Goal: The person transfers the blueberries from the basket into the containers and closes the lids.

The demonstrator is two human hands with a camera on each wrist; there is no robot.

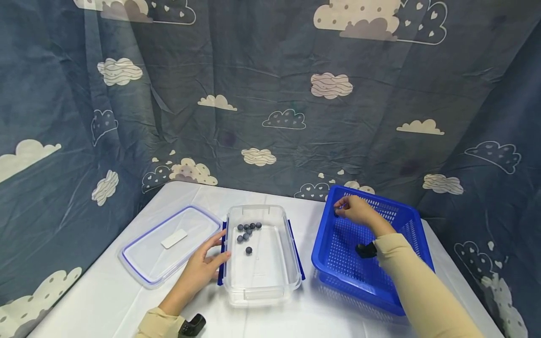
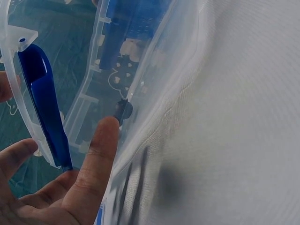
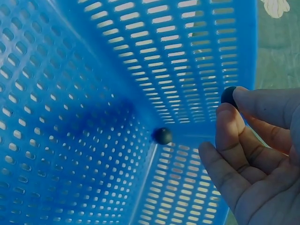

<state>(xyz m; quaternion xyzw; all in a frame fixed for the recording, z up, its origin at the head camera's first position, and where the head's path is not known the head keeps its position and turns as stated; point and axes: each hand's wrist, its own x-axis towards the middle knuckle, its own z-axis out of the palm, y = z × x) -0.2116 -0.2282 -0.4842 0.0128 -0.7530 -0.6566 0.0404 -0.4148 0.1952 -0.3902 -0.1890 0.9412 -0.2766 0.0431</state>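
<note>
A clear plastic container (image 1: 270, 277) with blue side latches holds several blueberries (image 1: 249, 250), most of them toward its far left. My left hand (image 1: 202, 267) rests against the container's left side, with fingers extended at the rim around a blue latch (image 2: 44, 98). Over the far left corner of a blue perforated basket (image 1: 359, 277), my right hand (image 1: 357, 210) pinches one blueberry (image 3: 228, 97) between thumb and fingertip. Another blueberry (image 3: 163, 136) lies in the basket's corner below that hand.
A clear lid (image 1: 148, 256) with a blue seal and a white label lies left of the container on the white-covered table (image 1: 97, 300). A dark cloud-patterned curtain (image 1: 253, 131) hangs behind and at both sides.
</note>
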